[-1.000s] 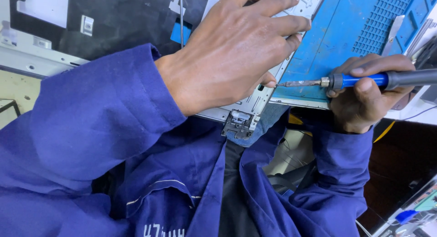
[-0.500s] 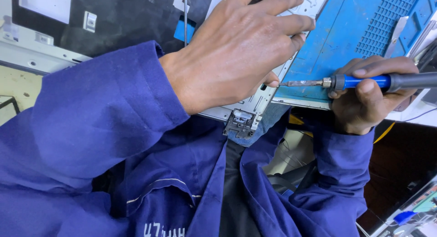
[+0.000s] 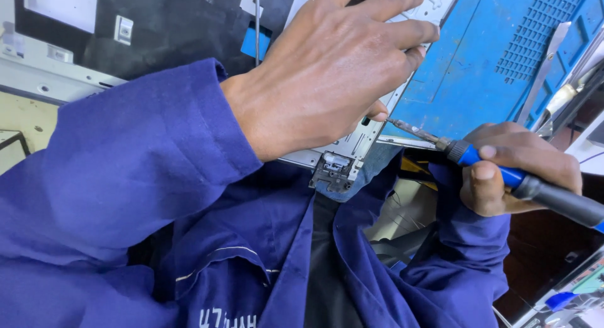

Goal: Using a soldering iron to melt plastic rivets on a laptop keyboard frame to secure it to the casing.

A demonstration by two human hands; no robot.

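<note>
The screwdriver has tipped — handle dropped lower right, tip still at the metal frame — right hand lower.
</note>
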